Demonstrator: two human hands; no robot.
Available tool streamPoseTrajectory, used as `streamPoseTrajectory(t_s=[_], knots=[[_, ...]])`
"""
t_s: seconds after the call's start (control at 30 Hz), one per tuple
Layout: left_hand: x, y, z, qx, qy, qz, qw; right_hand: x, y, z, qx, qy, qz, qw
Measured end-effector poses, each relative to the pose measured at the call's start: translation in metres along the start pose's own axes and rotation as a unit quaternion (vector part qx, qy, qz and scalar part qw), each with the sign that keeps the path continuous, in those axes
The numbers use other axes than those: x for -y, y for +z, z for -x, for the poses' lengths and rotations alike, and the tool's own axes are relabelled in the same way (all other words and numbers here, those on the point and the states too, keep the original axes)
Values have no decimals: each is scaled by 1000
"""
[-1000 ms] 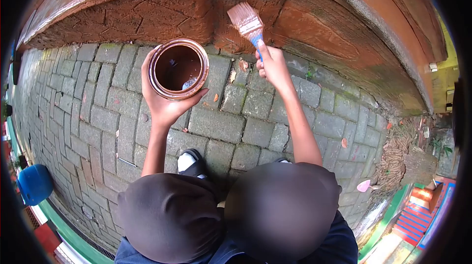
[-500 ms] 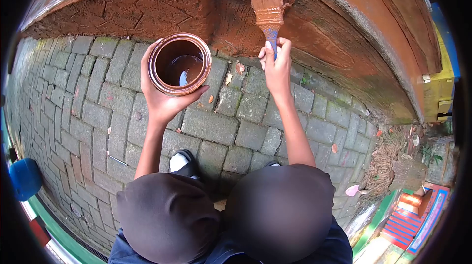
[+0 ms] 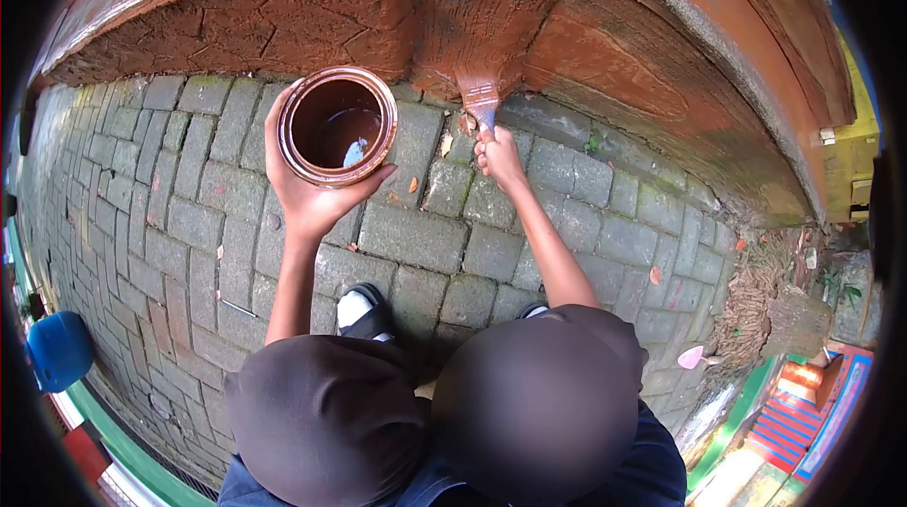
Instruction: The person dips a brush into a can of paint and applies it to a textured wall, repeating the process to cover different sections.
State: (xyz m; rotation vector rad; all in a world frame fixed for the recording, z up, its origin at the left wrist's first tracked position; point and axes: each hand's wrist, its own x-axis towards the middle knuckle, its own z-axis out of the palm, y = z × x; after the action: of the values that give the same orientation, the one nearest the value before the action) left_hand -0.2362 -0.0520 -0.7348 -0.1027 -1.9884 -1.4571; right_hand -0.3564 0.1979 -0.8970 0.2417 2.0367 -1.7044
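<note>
- Lower than half a second ago, your right hand (image 3: 501, 157) and the brush (image 3: 480, 91) are now nearer to the paving (image 3: 416, 235).
- This hand is closed around the brush's handle; the bristles seem to meet the foot of the brown wall (image 3: 463, 25).
- Your left hand (image 3: 312, 206), widely curved, holds the can (image 3: 340, 177) from its side, brown paint (image 3: 326, 138) inside.
- Farther left, a blue container (image 3: 59, 351) rests.

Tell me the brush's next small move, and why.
Probably stroke the brush upward: the right hand holds it with the bristles at the foot of the brown wall, whose ridged face rises above them, while the left hand holds the paint tin off to the side.
</note>
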Motion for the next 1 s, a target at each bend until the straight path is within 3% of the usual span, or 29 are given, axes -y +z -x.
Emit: streamPoseTrajectory(t_s=[0.1,0.23,0.3,0.37,0.5,0.6,0.67,0.7,0.77,0.83,0.9,1.0], knots=[[2,-2,-1,-5,4,-18,1000,43,8,37,34,-14,-10,999],[2,-2,0,-3,-5,2,1000,91,17,23,-8,-259,103,960],[5,-3,0,0,1,-6,1000,115,15,3,-57,-293,195,934],[6,-5,1,5,8,-13,1000,113,12,-11,-94,-301,267,911],[6,-4,3,1,-3,-2,1000,66,25,-32,-131,-323,264,899],[1,-4,2,1,2,-23,1000,25,21,-38,-137,-247,287,915],[-2,-4,1,7,10,-2,1000,19,12,-34,-50,-91,259,960],[-2,-4,0,7,15,-2,1000,18,10,-36,-52,-94,258,960],[-3,-6,3,9,13,-20,1000,57,11,-5,32,-31,220,975],[-7,-5,2,9,2,11,1000,79,12,16,30,-51,220,974],[-4,-6,2,0,6,12,1000,94,12,26,8,-258,200,945],[-5,-7,3,3,7,-17,1000,140,14,23,-47,-280,193,939]])
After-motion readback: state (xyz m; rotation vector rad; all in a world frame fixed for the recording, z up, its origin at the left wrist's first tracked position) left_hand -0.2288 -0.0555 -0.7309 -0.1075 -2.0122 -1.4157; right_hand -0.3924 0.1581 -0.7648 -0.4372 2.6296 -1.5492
